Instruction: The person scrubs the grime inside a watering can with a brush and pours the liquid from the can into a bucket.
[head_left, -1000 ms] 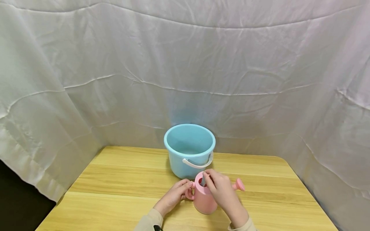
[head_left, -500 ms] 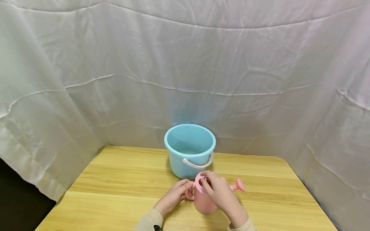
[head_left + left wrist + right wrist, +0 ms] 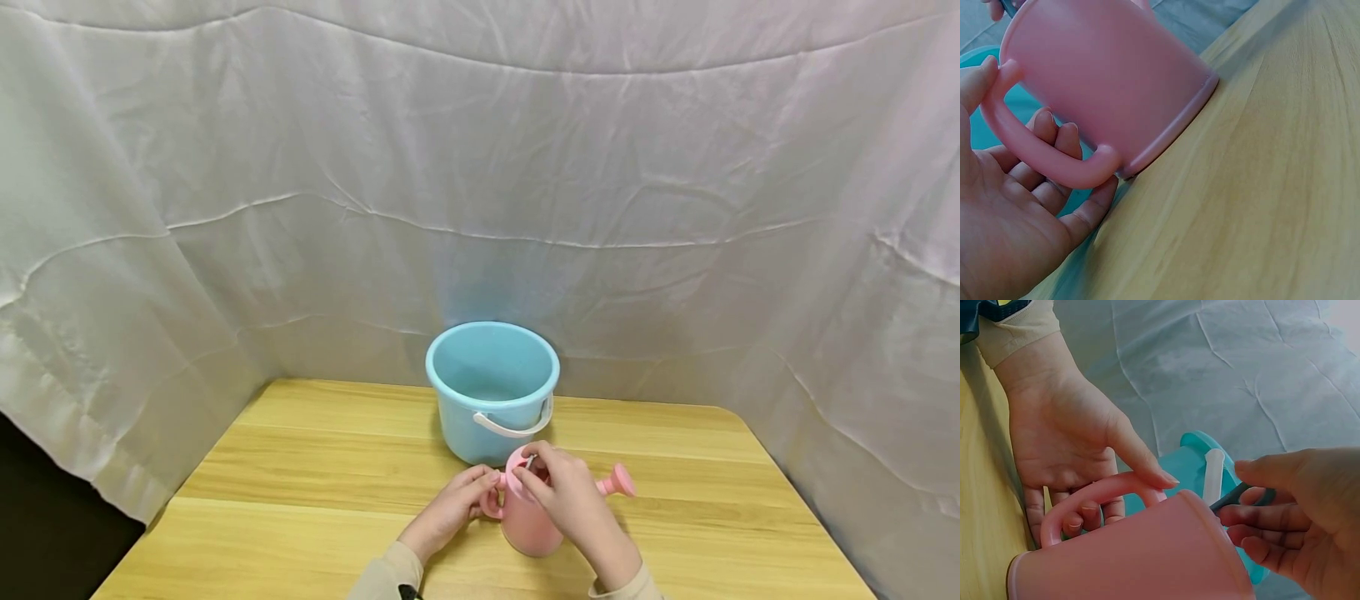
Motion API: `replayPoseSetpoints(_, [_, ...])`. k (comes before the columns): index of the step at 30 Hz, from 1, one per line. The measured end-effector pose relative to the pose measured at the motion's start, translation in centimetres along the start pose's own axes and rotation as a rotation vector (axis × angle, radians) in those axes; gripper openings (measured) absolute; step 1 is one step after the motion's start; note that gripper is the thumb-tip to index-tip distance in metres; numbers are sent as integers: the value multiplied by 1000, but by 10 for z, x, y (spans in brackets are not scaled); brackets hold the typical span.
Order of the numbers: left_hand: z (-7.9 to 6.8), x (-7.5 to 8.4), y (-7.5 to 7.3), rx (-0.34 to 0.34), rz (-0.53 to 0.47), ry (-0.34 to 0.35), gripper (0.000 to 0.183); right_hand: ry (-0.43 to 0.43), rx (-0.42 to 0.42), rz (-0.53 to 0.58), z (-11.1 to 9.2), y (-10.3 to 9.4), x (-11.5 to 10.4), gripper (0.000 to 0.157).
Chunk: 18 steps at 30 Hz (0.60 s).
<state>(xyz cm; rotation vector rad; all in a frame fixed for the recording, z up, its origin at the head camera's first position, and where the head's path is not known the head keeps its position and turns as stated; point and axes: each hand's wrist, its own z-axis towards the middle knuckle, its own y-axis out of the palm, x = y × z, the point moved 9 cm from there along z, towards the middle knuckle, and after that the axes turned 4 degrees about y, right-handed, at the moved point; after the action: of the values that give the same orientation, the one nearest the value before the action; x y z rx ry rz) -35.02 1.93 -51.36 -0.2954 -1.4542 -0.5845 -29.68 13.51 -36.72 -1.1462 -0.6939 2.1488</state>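
A pink watering can (image 3: 531, 529) stands upright on the table, its spout and rose pointing right. My left hand (image 3: 455, 504) holds its handle (image 3: 1047, 156), the thumb on top and the fingers curled behind and through the loop. Over the top opening, my right hand (image 3: 576, 500) pinches a slim dark-grey object (image 3: 1232, 497) between thumb and fingers. The lower part of that object reaches into the can's mouth and is hidden; I cannot tell its kind. In the head view only a thin light edge of it shows between the fingertips.
Right behind the can stands a light-blue bucket (image 3: 457, 425) with a white handle (image 3: 513, 432) hanging at its front. The wooden table (image 3: 315, 467) is bordered at the back and sides by a grey-white curtain (image 3: 480, 167).
The grey object between the right fingers has turned and shows less than a second ago. The right thumb has shifted left across the opening. Left hand, watering can and bucket keep their places.
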Motion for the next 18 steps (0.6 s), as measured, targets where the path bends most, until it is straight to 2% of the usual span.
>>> replayPoseSetpoints(6, [1,0,1,3,-4,-6,25,-90,160,23,-2,-13,-8,21])
replayPoseSetpoints(11, [1,0,0,11,-5,-11,24,-148,261,40,-3,-24,-13,23])
replayPoseSetpoints(18, [0,2,0,14,-5,-9,25,-201,326,14,-5,-31,-17,26])
